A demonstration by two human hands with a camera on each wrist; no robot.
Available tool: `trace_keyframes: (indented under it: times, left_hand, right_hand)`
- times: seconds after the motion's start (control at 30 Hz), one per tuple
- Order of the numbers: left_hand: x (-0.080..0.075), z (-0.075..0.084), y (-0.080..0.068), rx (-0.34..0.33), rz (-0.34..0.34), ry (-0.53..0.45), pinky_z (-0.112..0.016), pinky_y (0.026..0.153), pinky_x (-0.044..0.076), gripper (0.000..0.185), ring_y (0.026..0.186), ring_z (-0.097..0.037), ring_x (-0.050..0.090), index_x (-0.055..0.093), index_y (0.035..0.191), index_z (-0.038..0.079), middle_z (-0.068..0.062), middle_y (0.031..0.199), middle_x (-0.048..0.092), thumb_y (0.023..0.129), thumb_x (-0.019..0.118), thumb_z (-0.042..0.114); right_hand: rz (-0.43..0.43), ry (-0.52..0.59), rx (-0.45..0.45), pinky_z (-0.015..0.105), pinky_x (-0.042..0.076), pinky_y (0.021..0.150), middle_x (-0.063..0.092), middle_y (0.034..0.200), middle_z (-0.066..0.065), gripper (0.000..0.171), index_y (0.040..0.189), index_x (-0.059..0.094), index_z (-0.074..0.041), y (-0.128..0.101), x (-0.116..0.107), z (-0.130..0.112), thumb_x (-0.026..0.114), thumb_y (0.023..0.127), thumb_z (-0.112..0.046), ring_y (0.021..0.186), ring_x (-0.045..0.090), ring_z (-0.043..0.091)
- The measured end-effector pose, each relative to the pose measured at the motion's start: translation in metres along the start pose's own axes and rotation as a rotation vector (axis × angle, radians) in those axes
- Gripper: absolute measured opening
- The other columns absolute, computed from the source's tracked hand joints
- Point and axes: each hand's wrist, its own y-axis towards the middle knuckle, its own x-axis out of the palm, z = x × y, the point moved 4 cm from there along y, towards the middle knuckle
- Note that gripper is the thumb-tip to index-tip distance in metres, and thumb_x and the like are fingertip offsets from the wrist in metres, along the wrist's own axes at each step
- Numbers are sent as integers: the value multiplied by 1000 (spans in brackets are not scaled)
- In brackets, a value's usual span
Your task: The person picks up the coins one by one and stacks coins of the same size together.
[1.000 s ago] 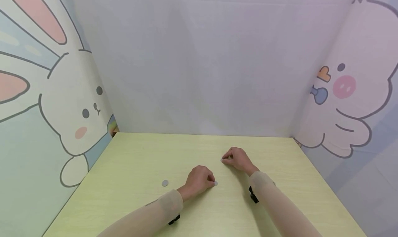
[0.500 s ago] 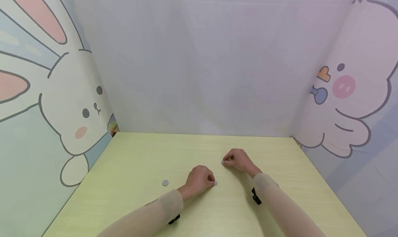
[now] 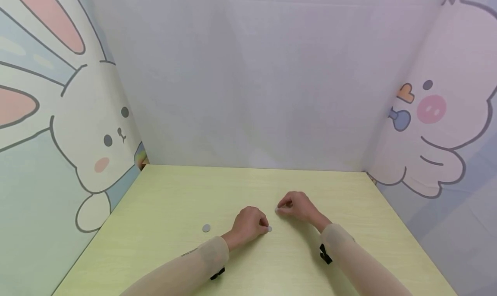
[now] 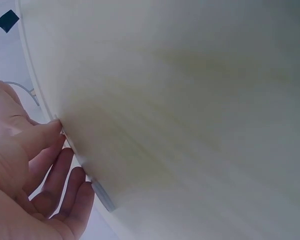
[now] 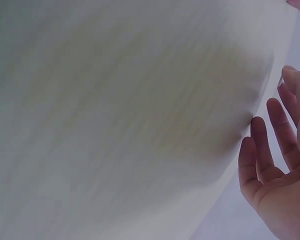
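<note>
In the head view my left hand [image 3: 247, 225] is low over the table, thumb and index finger pinching a small round grey disc [image 3: 269, 229] that looks like a coin. Slightly farther back and to the right, my right hand [image 3: 300, 206] pinches a similar pale disc [image 3: 276, 209] between thumb and index finger; its thin edge shows at the fingertips in the right wrist view. A third grey disc [image 3: 206, 228] lies flat on the table, left of my left hand. The left wrist view shows a grey disc [image 4: 104, 196] edge-on beyond the curled fingers.
The pale yellow table [image 3: 186, 192] ends at a plain light cloth [image 3: 248, 93] at the back. Printed cloths with a rabbit [image 3: 89, 132] and a chick-like figure [image 3: 454, 84] hang along the two sides.
My right hand has moved toward the front of the table with its disc, getting closer to my left hand. The left hand and the loose disc stay where they were.
</note>
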Motion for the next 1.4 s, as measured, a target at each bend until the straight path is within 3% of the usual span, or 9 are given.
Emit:
trace_keyframes:
  times: [0.7,1.4]
  left_hand:
    - [0,0,-1,0,0,-13,-28,78,52,9,80,-5,64,84,79,16,14,75,73,86,90,16]
    - [-1,1,0,19,1,10,-28,79,53,7,83,-6,67,85,80,16,12,78,76,85,87,11]
  right_hand:
    - [-57,23,-170,29,55,80,75,90,-11,4,89,85,-19,-28,14,-32,89,88,-19,87,69,10]
    - [-71,-47,-130,35,54,85,74,89,-11,5,86,85,-20,-31,25,-50,90,86,-20,91,68,14]
